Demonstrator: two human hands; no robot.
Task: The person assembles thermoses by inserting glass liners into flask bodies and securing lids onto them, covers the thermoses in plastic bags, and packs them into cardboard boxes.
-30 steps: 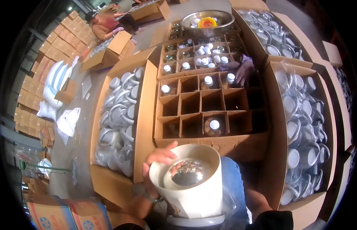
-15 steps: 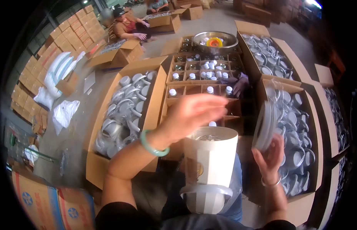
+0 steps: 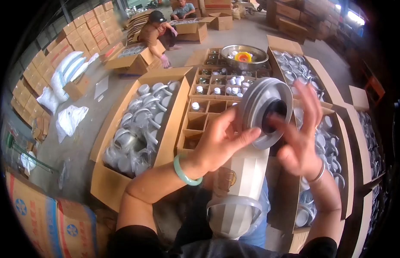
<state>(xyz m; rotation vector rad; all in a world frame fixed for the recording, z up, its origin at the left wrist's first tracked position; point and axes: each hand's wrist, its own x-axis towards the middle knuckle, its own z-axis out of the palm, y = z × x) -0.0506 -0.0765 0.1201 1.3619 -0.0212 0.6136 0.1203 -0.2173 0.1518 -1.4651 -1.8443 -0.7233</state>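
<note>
My left hand (image 3: 223, 142) grips the near edge of a round grey lid (image 3: 258, 99), thumb on its face. The lid is tilted up and shows stepped rings and a dark centre. At its right side is my right hand (image 3: 303, 150), fingers spread and partly blurred. One blurred finger reaches over the dark centre; whether it touches cannot be made out. Below both hands a cream-white faceted vessel (image 3: 243, 174) with a round emblem leans between my legs. A pale curved handle (image 3: 234, 201) crosses its lower part. The lid and left hand hide the vessel's top.
An open carton (image 3: 167, 129) of bagged handled lids stands left, with more such cartons (image 3: 348, 172) right. Ahead is a divided box (image 3: 217, 105) with white-capped bottles. Behind it sits a metal basin (image 3: 262, 61) with an orange-yellow item. Two people (image 3: 154, 32) sit near far cartons.
The lid has moved from my right hand at the right carton to my left hand above the vessel. My right hand has come inward beside it. A dark glove on the divided box is now hidden.
</note>
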